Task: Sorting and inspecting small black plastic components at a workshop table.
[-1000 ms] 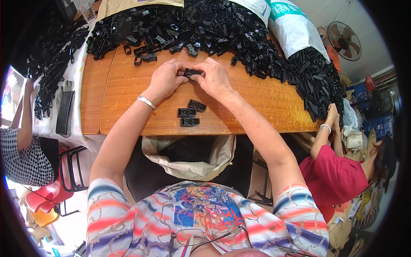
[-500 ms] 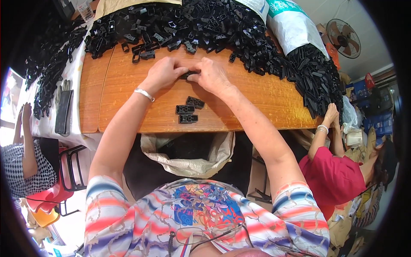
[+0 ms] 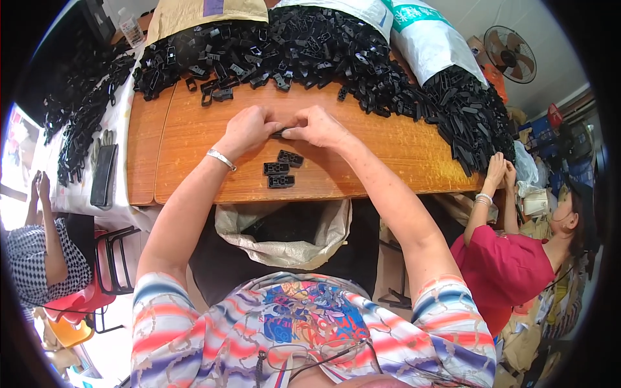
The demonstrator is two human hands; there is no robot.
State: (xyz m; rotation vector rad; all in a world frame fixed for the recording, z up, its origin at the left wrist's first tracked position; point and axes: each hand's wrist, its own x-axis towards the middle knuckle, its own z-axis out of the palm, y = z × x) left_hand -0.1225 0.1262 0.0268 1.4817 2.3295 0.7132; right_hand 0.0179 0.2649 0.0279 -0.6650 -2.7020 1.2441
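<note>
My left hand and my right hand meet above the wooden table. Their fingertips pinch a small black plastic part between them, mostly covered by the fingers. Closer to me on the tabletop lie three black plastic connector-like pieces: one tilted piece, a middle piece and a front piece. Beyond my hands spreads a large heap of loose black plastic parts.
An open woven sack hangs below the table's front edge. Full bags, one tan and one white and green, spill parts at the back. A dark case lies left. Co-workers sit at both sides; a fan stands back right.
Both my hands have come slightly toward me, still pinching the small black part together. My view has shifted a little. The three pieces on the table stay in place.
</note>
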